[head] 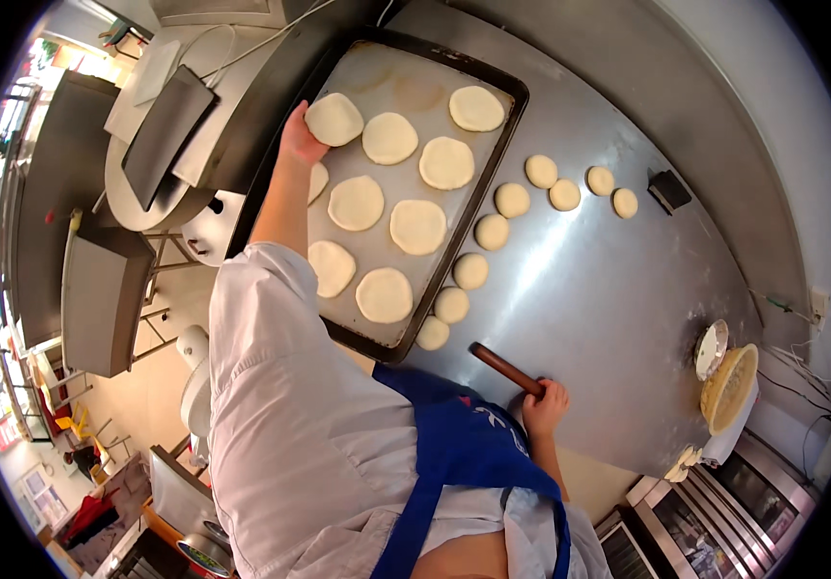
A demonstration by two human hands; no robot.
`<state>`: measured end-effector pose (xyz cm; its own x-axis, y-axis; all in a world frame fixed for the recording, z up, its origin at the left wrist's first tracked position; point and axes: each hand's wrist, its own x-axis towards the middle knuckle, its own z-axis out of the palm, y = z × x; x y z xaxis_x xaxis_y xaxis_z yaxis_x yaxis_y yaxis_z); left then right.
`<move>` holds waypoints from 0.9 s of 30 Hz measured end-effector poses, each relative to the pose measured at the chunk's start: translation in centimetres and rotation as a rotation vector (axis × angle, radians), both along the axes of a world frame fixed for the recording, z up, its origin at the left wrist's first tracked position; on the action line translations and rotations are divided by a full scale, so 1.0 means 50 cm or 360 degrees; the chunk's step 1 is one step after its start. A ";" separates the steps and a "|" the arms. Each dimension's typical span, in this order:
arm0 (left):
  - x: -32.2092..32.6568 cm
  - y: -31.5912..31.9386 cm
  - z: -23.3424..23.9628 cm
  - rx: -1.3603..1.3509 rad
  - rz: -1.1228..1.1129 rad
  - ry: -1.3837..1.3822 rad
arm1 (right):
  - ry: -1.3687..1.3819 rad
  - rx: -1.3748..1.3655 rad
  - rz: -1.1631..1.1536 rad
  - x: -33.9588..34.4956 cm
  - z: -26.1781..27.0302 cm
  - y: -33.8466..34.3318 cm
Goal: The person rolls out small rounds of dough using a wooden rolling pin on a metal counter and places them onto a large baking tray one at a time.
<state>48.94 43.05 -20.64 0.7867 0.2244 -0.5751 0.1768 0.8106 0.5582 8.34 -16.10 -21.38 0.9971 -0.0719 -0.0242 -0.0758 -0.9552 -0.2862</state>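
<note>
My left hand (305, 139) is at the far left side of a dark-rimmed baking tray (401, 79), holding a flat dough round (334, 119) by its edge. Whether that round touches the tray is hard to tell. Several other flattened dough rounds (418, 226) lie spaced over the tray, some partly hidden by my left arm. Close to my apron, my right hand (546, 407) grips one end of a dark wooden rolling pin (506, 368) on the steel worktop (575, 304). Small dough balls (471, 271) line the tray's right side, with several more farther back.
A dark block (669, 192) sits by the worktop's back edge. At the right stand a yellowish bowl (730, 391) and a small metal dish (711, 350). Dough pieces (683, 463) lie at the near right corner. Cables hang along the right wall.
</note>
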 end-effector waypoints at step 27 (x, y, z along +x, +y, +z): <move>-0.764 -0.764 -0.027 0.3024 -0.1709 -0.1040 | -0.0291 0.0635 0.1562 0.325 0.014 0.309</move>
